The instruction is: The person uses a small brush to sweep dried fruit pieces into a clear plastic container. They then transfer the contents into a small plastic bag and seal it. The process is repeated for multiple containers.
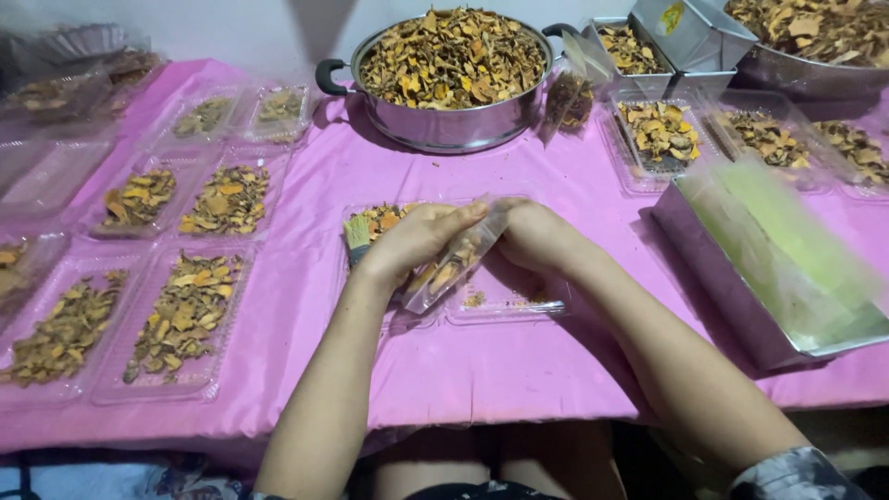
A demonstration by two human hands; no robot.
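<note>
Holding a small clear pouch (456,261) of dried yellow-brown slices between them, both hands meet just above the middle of the pink tablecloth (306,306). The left hand (417,239) wraps over the pouch from about nine o'clock, fingers curled closed around its upper part; the right hand (535,233) pinches the top edge from three o'clock, its fingers closed on the plastic as well. The pouch slants, lower end toward seven o'clock, upper end toward one o'clock.

Right beneath the hands lies a shallow clear tray (505,298) with a few crumbs of the dried stuff in it, and a small brush (357,237) with pale bristles rests at the tray's nine o'clock side, touching the left hand's edge.

At twelve o'clock from the hands stands a big steel pot (444,120) with black handles, heaped with the same dried slices. At three o'clock sits a long metal tray (713,278) holding a stack of clear, greenish bags (787,250). Out at nine o'clock, rows of filled clear trays (185,315) cover the cloth, each spread with dried pieces. At one to two o'clock more filled trays (662,134) crowd near a folded metal box (694,32) and a second large bowl (806,65) of slices.
</note>
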